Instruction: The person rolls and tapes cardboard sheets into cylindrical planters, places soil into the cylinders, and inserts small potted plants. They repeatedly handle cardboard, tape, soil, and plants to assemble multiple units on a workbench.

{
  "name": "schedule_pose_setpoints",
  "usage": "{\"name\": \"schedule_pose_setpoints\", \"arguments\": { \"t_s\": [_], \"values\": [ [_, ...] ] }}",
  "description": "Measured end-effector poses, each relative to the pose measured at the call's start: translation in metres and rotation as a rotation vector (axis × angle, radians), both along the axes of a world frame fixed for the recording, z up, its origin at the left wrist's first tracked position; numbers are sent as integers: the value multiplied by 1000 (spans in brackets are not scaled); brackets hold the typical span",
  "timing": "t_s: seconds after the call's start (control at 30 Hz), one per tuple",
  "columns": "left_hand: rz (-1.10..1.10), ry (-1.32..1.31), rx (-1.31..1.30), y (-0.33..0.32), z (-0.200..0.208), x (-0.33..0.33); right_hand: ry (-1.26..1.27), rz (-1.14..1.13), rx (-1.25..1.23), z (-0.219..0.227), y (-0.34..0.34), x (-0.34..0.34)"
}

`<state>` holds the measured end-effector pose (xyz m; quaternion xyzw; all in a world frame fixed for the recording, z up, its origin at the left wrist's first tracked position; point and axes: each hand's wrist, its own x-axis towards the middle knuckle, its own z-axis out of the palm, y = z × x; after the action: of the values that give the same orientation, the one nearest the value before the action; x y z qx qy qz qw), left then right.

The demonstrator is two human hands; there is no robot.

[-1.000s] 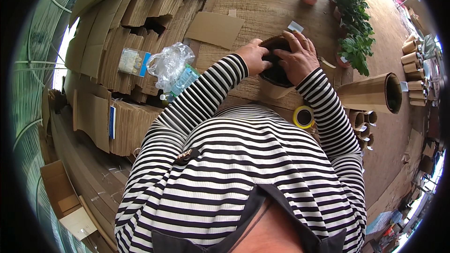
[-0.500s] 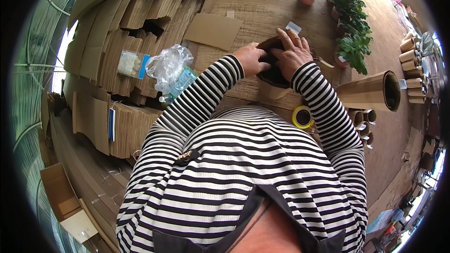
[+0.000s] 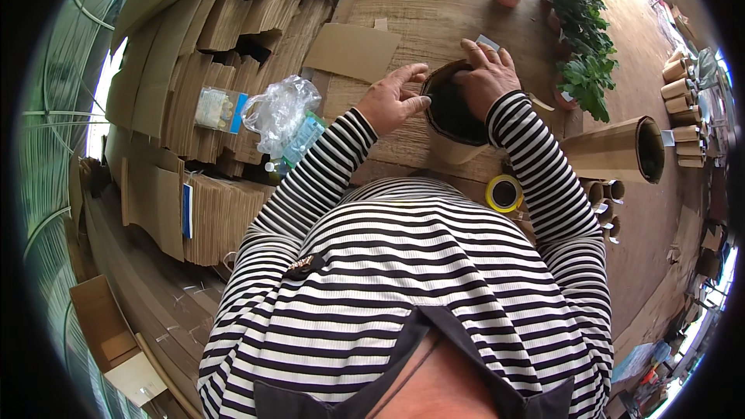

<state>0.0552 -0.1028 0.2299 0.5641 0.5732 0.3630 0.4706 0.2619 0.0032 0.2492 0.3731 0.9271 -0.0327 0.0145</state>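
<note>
A brown cardboard sleeve (image 3: 454,153) stands upright on the wooden table in front of me, its many-sided mouth facing up. Inside it is dark, with some green showing faintly; I cannot make out the contents well. My right hand (image 3: 490,81) grips the far right part of the rim, its thumb side hidden in the mouth. At the left side of the rim is my left hand (image 3: 392,101), fingers apart and holding nothing, with the thumb tip touching or very near the edge. A pale tag (image 3: 487,42) shows behind the right hand's fingers.
Close by my right forearm lies a roll of yellow tape (image 3: 504,193). A larger cardboard sleeve (image 3: 613,149) lies on its side at the right. Leafy potted plants (image 3: 582,77) line the far right. Flattened cardboard stacks (image 3: 225,217), a clear plastic bag (image 3: 283,112) and a bottle (image 3: 299,143) are left.
My left hand has drawn back leftward out of the sleeve's mouth, and its fingers have spread. The right hand stays at the rim, shifted slightly. More of the dark inside now shows.
</note>
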Motion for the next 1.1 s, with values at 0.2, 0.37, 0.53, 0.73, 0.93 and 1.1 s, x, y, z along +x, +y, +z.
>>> {"name": "schedule_pose_setpoints", "arguments": {
  "t_s": [0.2,0.37,0.53,0.73,0.93,1.1],
  "values": [
    [6,12,28,2,-17,-11,251,70,66,-9,5,11],
    [38,0,-23,4,-15,-8,443,113,110,-17,11,23],
    [33,9,54,5,-23,-9,795,38,22,-16,12,39],
    [130,117,290,5,-8,4,956,-121,-119,-34,4,56],
    [28,453,397,11,5,18,1023,-74,42,-34,-7,57],
    [-26,664,237,17,4,35,692,27,264,-7,-24,50]
  ]
}}
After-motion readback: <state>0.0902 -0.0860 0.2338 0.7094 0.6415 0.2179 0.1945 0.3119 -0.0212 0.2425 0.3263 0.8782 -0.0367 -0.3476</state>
